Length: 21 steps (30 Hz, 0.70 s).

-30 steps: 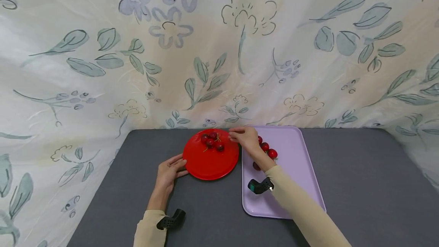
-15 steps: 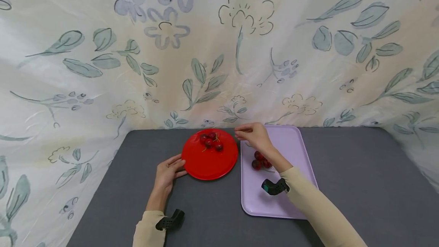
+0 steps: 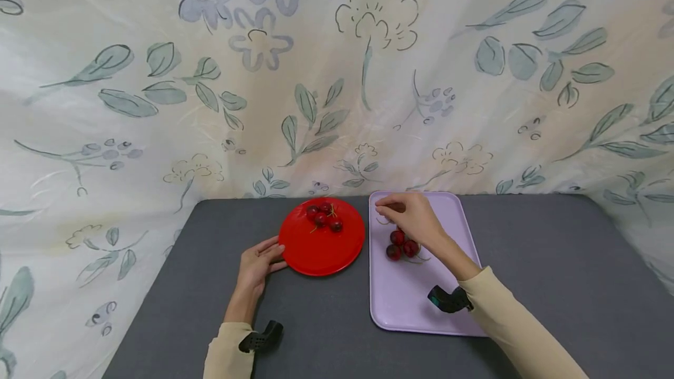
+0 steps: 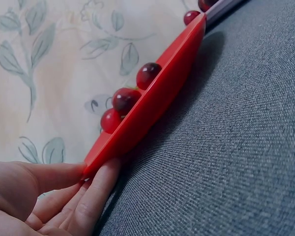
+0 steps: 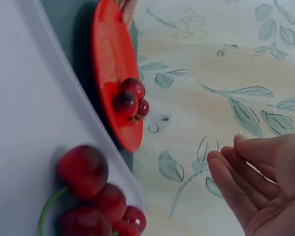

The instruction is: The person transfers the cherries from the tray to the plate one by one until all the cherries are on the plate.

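Observation:
My left hand (image 3: 255,268) pinches the left rim of a round red plate (image 3: 318,256); in the left wrist view the thumb lies over the rim and the fingers below it. Several dark red cherries (image 3: 320,219) with stems sit toward the back of this plate. Over the back of a lilac tray (image 3: 405,303) hovers my right hand (image 3: 413,215), fingers loosely bent and holding nothing, as the right wrist view shows. More cherries (image 3: 411,248) lie bunched on the tray just below that hand, which hides part of the bunch.
Both plate and tray stand on a dark grey tabletop (image 3: 542,274), with a narrow gap between them. Behind the table hangs a pale curtain (image 3: 316,145) with painted flowers and leaves. Each wrist wears a black camera band (image 3: 261,337).
My right hand has moved right from the plate's edge to above the tray, uncovering cherries there. The left hand keeps its hold on the plate, and the plate's cherries stay put.

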Motion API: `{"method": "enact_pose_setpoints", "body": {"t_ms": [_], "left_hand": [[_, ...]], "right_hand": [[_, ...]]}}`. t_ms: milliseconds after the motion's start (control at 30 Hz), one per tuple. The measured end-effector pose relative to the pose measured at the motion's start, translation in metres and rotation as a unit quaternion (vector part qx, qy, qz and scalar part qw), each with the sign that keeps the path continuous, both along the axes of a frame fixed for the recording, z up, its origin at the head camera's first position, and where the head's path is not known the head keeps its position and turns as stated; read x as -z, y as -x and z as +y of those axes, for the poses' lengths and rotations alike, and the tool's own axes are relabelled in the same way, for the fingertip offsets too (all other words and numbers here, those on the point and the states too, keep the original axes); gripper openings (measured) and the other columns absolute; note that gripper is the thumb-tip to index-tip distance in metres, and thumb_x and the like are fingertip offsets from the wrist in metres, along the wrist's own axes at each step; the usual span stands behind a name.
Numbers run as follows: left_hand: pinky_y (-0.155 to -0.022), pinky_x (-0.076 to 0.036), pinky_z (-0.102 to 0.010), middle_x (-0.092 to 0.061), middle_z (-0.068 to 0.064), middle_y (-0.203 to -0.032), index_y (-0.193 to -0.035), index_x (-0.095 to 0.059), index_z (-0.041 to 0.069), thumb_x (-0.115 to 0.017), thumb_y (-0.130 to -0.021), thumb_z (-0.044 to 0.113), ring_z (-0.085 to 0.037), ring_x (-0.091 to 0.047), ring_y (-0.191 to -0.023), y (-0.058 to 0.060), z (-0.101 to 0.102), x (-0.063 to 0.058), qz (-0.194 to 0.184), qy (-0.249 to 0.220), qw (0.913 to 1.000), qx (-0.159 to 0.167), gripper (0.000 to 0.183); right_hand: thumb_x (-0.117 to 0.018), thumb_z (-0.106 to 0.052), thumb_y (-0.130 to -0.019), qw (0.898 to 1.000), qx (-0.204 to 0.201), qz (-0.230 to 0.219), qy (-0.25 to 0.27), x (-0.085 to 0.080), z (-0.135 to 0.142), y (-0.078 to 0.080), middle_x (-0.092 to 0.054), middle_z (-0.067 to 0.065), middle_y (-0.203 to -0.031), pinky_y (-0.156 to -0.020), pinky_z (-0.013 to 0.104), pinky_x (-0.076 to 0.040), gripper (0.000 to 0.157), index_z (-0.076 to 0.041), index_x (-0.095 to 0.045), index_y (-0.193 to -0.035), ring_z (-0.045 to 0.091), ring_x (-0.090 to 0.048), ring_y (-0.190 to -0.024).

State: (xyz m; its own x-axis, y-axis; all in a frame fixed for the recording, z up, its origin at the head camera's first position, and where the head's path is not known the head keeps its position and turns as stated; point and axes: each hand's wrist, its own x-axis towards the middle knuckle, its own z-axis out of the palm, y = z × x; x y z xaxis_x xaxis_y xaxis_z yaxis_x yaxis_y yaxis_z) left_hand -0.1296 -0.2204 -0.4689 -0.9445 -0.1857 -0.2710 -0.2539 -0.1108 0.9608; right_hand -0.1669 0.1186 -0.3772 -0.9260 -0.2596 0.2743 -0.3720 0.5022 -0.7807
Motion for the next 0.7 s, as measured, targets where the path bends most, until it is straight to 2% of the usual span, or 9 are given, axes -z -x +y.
{"method": "enact_pose_setpoints", "body": {"t_ms": [167, 367, 700], "left_hand": [[-0.073, -0.061, -0.031, -0.062, -0.022, -0.126, -0.134, -0.055, -0.005, -0.064, -0.094, 0.002, -0.012, -0.07, -0.083, 0.0, 0.0, 0.0, 0.0, -0.001, 1.0, 0.002, 0.042], [-0.073, -0.061, -0.031, -0.061, -0.023, -0.127, -0.134, -0.056, -0.004, -0.064, -0.094, 0.002, -0.012, -0.07, -0.084, 0.001, 0.001, 0.003, 0.001, 0.004, 1.0, 0.002, 0.041], [-0.073, -0.061, -0.033, -0.063, -0.022, -0.124, -0.133, -0.057, -0.004, -0.064, -0.094, 0.001, -0.014, -0.07, -0.084, 0.003, 0.002, 0.003, 0.002, 0.002, 1.0, -0.005, 0.04]], "right_hand": [[-0.076, -0.013, -0.087, 0.999, 0.0, 0.039, -0.027, 0.004, 0.01, -0.008, -0.074, 0.002, -0.085, -0.067, 0.026, -0.058, 0.01, -0.008, -0.079, -0.094, 0.015, -0.069, -0.073], [-0.08, -0.007, -0.082, 0.995, -0.014, 0.087, -0.054, 0.011, 0.022, -0.011, -0.073, -0.001, -0.08, -0.069, 0.029, -0.061, 0.007, -0.007, -0.079, -0.089, 0.011, -0.068, -0.072], [-0.08, -0.004, -0.08, 0.993, -0.029, 0.068, -0.097, 0.029, 0.049, -0.021, -0.073, -0.001, -0.082, -0.07, 0.031, -0.061, 0.011, -0.005, -0.078, -0.091, 0.012, -0.069, -0.074]]}}
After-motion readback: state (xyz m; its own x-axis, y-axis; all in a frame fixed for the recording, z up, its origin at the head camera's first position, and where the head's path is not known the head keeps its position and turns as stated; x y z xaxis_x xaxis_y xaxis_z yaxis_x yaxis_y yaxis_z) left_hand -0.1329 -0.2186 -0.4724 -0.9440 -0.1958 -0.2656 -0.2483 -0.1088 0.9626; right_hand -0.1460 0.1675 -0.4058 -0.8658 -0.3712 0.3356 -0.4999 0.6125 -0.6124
